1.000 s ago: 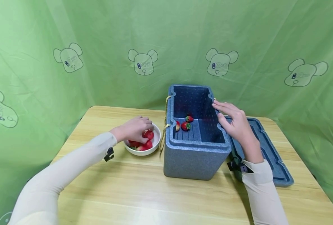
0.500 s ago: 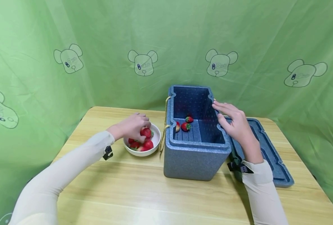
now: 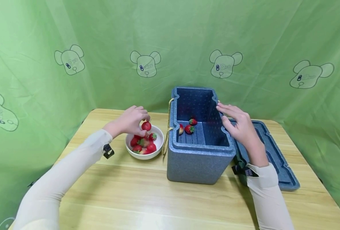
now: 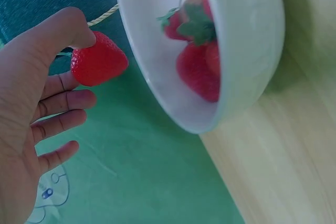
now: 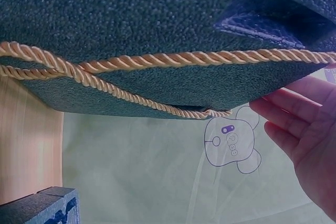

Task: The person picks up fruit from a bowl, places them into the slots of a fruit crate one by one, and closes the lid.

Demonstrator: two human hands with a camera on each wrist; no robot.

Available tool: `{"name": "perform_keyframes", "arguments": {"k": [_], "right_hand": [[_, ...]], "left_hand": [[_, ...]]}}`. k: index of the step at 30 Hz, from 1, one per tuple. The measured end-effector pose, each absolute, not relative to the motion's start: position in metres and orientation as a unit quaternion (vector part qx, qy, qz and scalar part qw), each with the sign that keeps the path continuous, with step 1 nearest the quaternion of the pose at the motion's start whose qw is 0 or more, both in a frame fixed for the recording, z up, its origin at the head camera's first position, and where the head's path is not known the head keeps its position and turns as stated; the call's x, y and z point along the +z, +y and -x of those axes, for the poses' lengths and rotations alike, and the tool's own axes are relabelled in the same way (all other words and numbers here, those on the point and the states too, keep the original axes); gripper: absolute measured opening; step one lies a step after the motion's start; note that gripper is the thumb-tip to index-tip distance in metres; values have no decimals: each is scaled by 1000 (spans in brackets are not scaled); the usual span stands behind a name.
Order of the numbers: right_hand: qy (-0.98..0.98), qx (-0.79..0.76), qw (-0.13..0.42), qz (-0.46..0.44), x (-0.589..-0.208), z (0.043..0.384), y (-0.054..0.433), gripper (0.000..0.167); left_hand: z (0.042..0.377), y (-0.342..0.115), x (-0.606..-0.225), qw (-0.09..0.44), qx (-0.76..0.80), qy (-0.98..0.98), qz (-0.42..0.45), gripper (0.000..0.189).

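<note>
Between thumb and forefinger, my left hand (image 3: 132,120) pinches a red strawberry (image 4: 98,60) just above the white bowl (image 3: 160,147); the other fingers are spread loosely in the left wrist view. Several more strawberries (image 3: 151,147) with green leaves lie in that bowl. My right hand (image 3: 241,124) rests with straight fingers on the right rim of a blue-grey foam box (image 3: 197,166). Inside the box, strawberries (image 3: 189,129) lie on the ribbed floor toward its left side. In the right wrist view, the right fingers (image 5: 294,109) touch the box's outer wall.
A blue-grey lid (image 3: 282,159) lies on the wooden table (image 3: 124,198) to the right of the box, partly under my right forearm. A twisted gold rope (image 5: 184,59) hangs along the box sides. Behind stands a green curtain (image 3: 184,38) with bear-head prints.
My left hand has risen and drawn back slightly left, lifting a strawberry out of the bowl and uncovering others there. The right hand has stayed at the box rim.
</note>
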State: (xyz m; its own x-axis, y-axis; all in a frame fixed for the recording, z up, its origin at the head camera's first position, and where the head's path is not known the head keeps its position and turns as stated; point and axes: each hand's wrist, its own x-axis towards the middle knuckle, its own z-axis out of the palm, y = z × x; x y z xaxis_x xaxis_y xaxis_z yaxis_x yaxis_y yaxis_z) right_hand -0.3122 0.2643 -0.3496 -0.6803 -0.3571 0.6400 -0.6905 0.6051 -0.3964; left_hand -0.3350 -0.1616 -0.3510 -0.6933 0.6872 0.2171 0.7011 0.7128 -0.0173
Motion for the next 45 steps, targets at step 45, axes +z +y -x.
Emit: {"name": "perform_keyframes", "arguments": {"k": [45], "right_hand": [[-863,316,256,-300,-351,312,265,37]], "left_hand": [[326,-131,-259,248,-63,-889,379,36]]}}
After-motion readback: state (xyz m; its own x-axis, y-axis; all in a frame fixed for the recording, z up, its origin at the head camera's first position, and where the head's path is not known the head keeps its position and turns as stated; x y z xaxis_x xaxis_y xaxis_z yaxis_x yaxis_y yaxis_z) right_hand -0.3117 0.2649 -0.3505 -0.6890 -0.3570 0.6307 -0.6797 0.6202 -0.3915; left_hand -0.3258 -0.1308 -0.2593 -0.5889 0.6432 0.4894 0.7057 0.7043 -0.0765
